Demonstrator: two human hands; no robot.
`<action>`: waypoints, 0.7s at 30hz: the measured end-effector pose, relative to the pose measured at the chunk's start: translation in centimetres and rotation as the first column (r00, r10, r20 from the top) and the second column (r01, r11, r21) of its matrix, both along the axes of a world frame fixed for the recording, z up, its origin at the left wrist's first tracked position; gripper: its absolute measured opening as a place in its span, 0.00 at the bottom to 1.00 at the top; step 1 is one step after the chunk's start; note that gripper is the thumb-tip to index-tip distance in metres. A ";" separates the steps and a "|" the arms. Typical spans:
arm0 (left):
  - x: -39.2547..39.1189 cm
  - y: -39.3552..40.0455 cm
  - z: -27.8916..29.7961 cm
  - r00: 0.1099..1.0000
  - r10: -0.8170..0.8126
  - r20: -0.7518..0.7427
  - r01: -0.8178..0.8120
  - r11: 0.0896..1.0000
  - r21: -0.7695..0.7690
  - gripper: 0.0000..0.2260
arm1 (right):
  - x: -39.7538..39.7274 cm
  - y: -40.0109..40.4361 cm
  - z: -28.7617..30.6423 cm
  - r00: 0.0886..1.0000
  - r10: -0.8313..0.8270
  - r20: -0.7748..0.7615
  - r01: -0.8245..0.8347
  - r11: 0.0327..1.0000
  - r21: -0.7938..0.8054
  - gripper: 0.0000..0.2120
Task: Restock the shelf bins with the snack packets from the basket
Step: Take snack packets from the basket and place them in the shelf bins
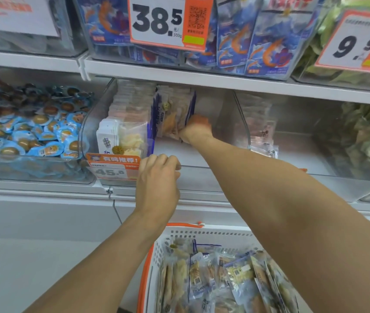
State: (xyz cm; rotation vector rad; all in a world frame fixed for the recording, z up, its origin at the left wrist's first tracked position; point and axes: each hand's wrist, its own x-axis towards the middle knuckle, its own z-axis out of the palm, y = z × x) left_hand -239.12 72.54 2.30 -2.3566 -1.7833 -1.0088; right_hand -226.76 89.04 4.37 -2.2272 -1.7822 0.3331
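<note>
A clear shelf bin [213,170] on the middle shelf holds upright rows of snack packets [127,123] along its left side. My right hand [196,128] reaches deep into the bin and is closed on a small stack of packets [175,114], held upright against the row. My left hand [159,179] rests on the bin's front rim beside the price tag, fingers curled over the edge. Below, a white basket [179,236] with an orange rim holds several more snack packets [224,281].
A bin of blue egg packets [28,129] stands to the left. To the right is a bin of green packets [369,136]. The shelf above carries blue shrimp packets [265,46] and price signs [159,21]. An orange tag [114,166] hangs on the bin front.
</note>
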 end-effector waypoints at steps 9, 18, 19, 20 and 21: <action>0.0 -1.2 1.1 0.968 -0.206 0.141 0.176 0.963 0.203 0.11 | 3.0 -15.4 5.6 0.904 0.400 -0.154 -0.211 0.728 0.652 0.02; 4.8 -5.4 -7.6 0.831 -0.519 -0.200 0.216 0.632 -0.744 0.06 | 15.3 -28.8 -13.3 0.899 0.297 -0.322 -0.247 0.951 0.187 0.01; 5.6 -6.4 -9.5 0.806 -0.555 -0.207 0.167 0.548 -0.820 0.07 | 16.3 -29.2 -15.6 0.930 0.246 -0.272 -0.259 0.966 -0.011 0.02; 6.5 -7.4 -11.3 0.810 -0.553 -0.197 0.123 0.489 -0.864 0.10 | 17.1 -29.6 -18.0 0.961 0.191 -0.202 -0.228 0.956 -0.184 0.06; 7.4 -8.4 -13.2 0.839 -0.516 -0.174 0.094 0.451 -0.888 0.15 | 17.8 -30.3 -20.1 0.983 0.131 -0.127 -0.165 0.933 -0.320 0.11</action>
